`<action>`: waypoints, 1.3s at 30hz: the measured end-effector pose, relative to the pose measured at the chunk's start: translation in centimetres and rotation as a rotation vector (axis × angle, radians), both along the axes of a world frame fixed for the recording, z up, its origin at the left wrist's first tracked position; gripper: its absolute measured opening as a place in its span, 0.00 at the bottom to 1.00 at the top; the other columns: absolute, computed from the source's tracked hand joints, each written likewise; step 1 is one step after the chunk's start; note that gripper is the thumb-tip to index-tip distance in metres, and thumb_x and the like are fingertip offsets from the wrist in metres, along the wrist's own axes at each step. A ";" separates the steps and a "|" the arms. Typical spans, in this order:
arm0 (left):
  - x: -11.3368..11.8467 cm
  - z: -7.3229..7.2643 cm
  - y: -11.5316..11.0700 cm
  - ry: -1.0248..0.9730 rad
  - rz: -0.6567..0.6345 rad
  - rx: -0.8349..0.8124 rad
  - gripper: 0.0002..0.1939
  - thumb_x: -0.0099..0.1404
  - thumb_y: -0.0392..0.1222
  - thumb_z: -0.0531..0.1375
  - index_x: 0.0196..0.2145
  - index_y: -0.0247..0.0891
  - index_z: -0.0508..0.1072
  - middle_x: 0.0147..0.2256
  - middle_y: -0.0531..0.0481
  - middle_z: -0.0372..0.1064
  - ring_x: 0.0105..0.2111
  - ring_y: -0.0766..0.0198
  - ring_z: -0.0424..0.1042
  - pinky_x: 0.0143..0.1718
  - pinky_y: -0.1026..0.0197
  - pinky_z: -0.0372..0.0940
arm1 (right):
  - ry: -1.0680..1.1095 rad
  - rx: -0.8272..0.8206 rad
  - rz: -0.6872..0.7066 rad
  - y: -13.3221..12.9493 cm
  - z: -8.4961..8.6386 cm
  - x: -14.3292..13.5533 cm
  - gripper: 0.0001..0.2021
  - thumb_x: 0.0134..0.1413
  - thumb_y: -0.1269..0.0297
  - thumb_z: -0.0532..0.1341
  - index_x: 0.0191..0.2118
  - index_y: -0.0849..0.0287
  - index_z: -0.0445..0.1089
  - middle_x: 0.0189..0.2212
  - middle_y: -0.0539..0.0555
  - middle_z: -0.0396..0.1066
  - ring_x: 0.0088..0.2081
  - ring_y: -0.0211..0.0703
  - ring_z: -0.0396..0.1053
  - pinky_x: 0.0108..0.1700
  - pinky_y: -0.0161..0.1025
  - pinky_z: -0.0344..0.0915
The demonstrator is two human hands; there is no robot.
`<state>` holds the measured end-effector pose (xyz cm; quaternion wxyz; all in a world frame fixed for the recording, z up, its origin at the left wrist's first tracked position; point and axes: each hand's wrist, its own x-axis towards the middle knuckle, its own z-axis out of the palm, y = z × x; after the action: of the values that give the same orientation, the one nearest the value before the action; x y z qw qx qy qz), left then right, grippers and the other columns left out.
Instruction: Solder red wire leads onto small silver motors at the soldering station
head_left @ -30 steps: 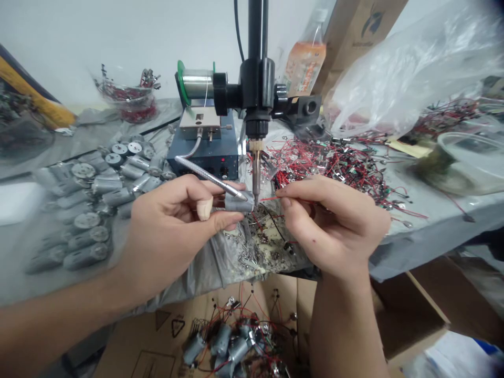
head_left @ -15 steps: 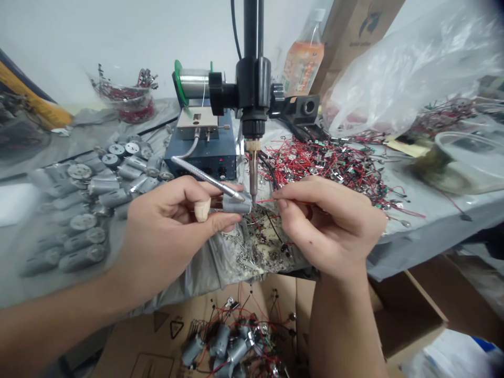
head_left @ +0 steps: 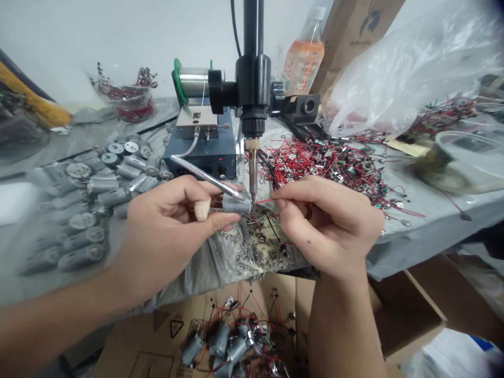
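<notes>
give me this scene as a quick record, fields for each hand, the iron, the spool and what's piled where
left hand: holds grey motor
right hand: pinches red wire
iron: upright, tip by the motor's end, contact unclear
spool: green-rimmed, beyond the left hand
bench left: loose motors
bench right: tangled leads
below bench edge: more motors with wires

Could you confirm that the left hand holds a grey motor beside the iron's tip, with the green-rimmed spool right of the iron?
Not quite: the head view shows the green-rimmed spool left of the iron. The left hand does hold the grey motor beside its tip.
</notes>
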<state>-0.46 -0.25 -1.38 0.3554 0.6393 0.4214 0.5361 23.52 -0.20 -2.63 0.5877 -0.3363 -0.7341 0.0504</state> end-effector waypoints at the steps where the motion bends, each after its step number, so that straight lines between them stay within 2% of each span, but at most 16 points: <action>1: 0.0 0.0 0.0 0.004 0.003 0.000 0.22 0.64 0.28 0.79 0.27 0.45 0.72 0.42 0.57 0.93 0.48 0.60 0.97 0.47 0.75 0.86 | -0.001 0.002 0.003 0.0 0.0 0.0 0.11 0.72 0.76 0.65 0.40 0.53 0.82 0.27 0.46 0.78 0.25 0.35 0.69 0.28 0.39 0.64; 7: 0.2 0.1 -0.1 -0.001 -0.012 -0.001 0.23 0.65 0.27 0.79 0.27 0.45 0.71 0.43 0.58 0.94 0.48 0.61 0.97 0.48 0.75 0.87 | -0.003 -0.001 0.006 0.0 0.0 0.0 0.11 0.73 0.77 0.65 0.40 0.54 0.82 0.27 0.46 0.78 0.26 0.34 0.68 0.28 0.38 0.61; 17: -0.4 -0.2 -0.2 0.063 0.066 -0.015 0.22 0.64 0.32 0.81 0.27 0.47 0.73 0.42 0.55 0.93 0.47 0.56 0.96 0.48 0.63 0.92 | 0.019 -0.008 0.041 0.1 0.0 0.1 0.11 0.72 0.76 0.65 0.39 0.55 0.81 0.27 0.45 0.76 0.26 0.32 0.67 0.29 0.36 0.60; 22: -0.4 0.1 -0.4 0.068 0.076 -0.005 0.21 0.63 0.32 0.81 0.27 0.46 0.73 0.39 0.57 0.92 0.47 0.59 0.97 0.47 0.71 0.88 | 0.010 -0.014 0.037 0.1 0.0 0.1 0.11 0.72 0.76 0.65 0.39 0.54 0.81 0.27 0.46 0.77 0.25 0.34 0.67 0.29 0.38 0.62; 26: -0.4 0.3 -0.4 0.101 0.077 0.014 0.22 0.64 0.31 0.80 0.26 0.45 0.71 0.41 0.59 0.94 0.47 0.65 0.96 0.47 0.77 0.84 | 0.013 -0.010 0.042 0.1 0.1 0.1 0.11 0.72 0.76 0.65 0.39 0.54 0.81 0.27 0.45 0.77 0.25 0.34 0.68 0.29 0.38 0.62; 30: -0.3 0.3 -0.4 0.087 0.079 0.005 0.22 0.63 0.32 0.80 0.27 0.45 0.72 0.39 0.59 0.93 0.49 0.63 0.96 0.48 0.76 0.85 | 0.021 -0.018 0.052 0.1 0.0 0.1 0.11 0.72 0.76 0.65 0.39 0.54 0.81 0.27 0.46 0.77 0.26 0.34 0.68 0.29 0.38 0.63; 34: -0.2 0.2 -0.3 0.068 0.057 -0.002 0.21 0.64 0.31 0.80 0.27 0.44 0.72 0.42 0.59 0.94 0.47 0.64 0.96 0.49 0.75 0.85 | 0.014 -0.004 0.052 0.2 0.0 0.1 0.11 0.71 0.76 0.65 0.39 0.54 0.81 0.27 0.46 0.77 0.25 0.34 0.68 0.29 0.37 0.63; 39: -0.5 0.0 -0.2 0.086 0.069 -0.016 0.21 0.63 0.33 0.81 0.27 0.45 0.74 0.42 0.56 0.94 0.49 0.60 0.96 0.50 0.71 0.87 | -0.003 -0.017 0.031 0.3 0.0 0.1 0.11 0.71 0.75 0.65 0.38 0.53 0.81 0.26 0.46 0.77 0.24 0.35 0.68 0.26 0.39 0.60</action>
<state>-0.94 -0.41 -1.39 0.3235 0.6439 0.4623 0.5167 23.63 0.10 -2.61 0.5829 -0.3299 -0.7397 0.0654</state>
